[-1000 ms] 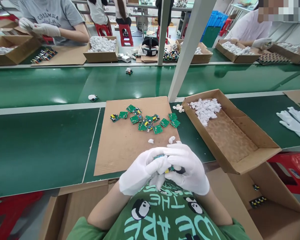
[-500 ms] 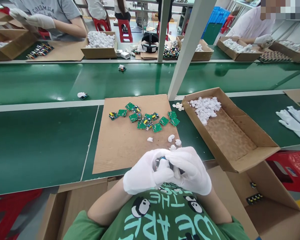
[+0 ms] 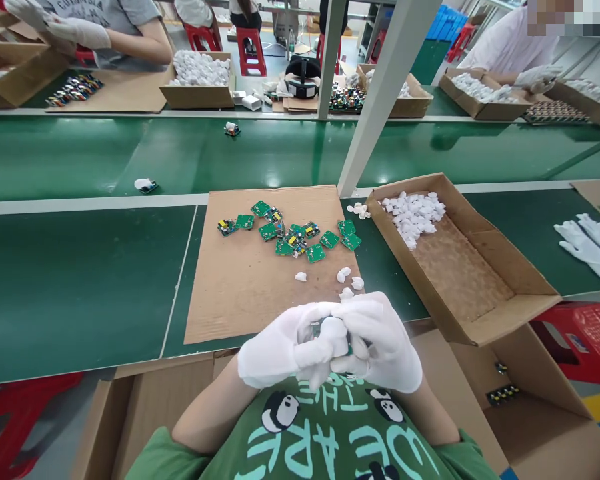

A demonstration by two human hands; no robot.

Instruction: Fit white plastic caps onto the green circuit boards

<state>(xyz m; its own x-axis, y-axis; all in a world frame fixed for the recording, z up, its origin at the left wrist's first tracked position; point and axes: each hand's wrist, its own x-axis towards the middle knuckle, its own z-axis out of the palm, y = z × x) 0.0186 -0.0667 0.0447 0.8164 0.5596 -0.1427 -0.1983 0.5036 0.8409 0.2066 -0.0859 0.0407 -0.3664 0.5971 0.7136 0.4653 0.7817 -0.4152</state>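
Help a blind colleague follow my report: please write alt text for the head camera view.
A person's white-gloved left hand and right hand together hold a small, mostly hidden part in front of their green shirt. Beyond, small circuit boards lie on a cardboard sheet, with an open box of small white pieces to its right.

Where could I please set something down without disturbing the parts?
The widest bare patch is the bench left of the cardboard. The cardboard's near-left part is free, bordered by the boards and left hand; so is the box's near end, short of its white pieces. It is crowded among the boards and beyond the right hand, where loose pieces lie.
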